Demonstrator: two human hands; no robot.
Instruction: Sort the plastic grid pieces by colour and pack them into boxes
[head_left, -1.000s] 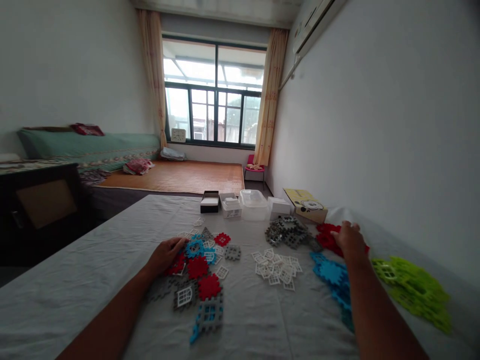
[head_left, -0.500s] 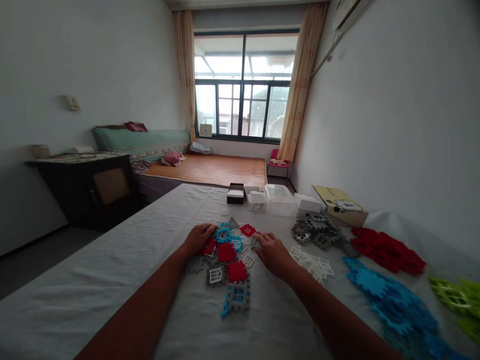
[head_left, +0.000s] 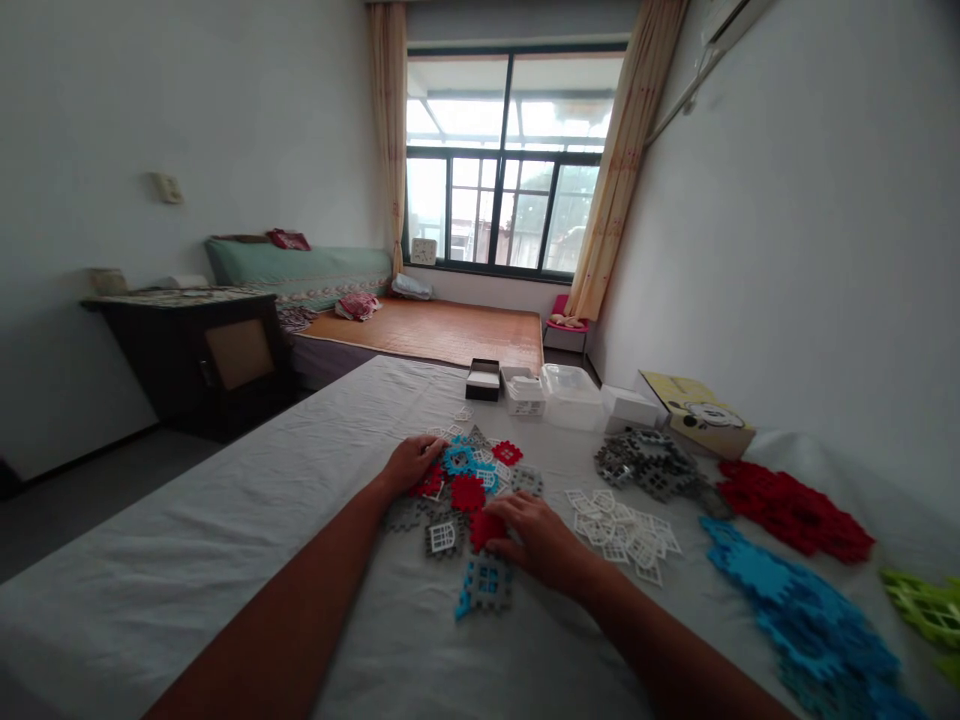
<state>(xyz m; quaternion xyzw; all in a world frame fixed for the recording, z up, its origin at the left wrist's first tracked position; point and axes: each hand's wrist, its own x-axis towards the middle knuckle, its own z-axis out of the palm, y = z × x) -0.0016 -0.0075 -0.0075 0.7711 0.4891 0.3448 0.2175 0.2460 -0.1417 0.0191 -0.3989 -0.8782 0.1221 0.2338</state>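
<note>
Right hand [head_left: 536, 535] is just right of lower center, thumb apart from the curled fingers, on a red piece [head_left: 484, 525] in the middle of the frame. Can't tell if it's actually pinching it. Left hand [head_left: 416, 460] sits up and left of that, fingers bent together at the left edge of the mixed pile (can't see what's under the fingertips, if anything).

The red piece lies flat, toothed edge toward the left; the hand covers too much to tell its long axis. Just below is a gray piece [head_left: 487, 588], also flat, with blue showing through.

It's all on a wrinkly pale cloth [head_left: 262, 540]. White frames [head_left: 626, 535] are right of center, a blue stack [head_left: 810, 610] lower right. Bed [head_left: 457, 330] and bright window [head_left: 502, 165] at the back.
</note>
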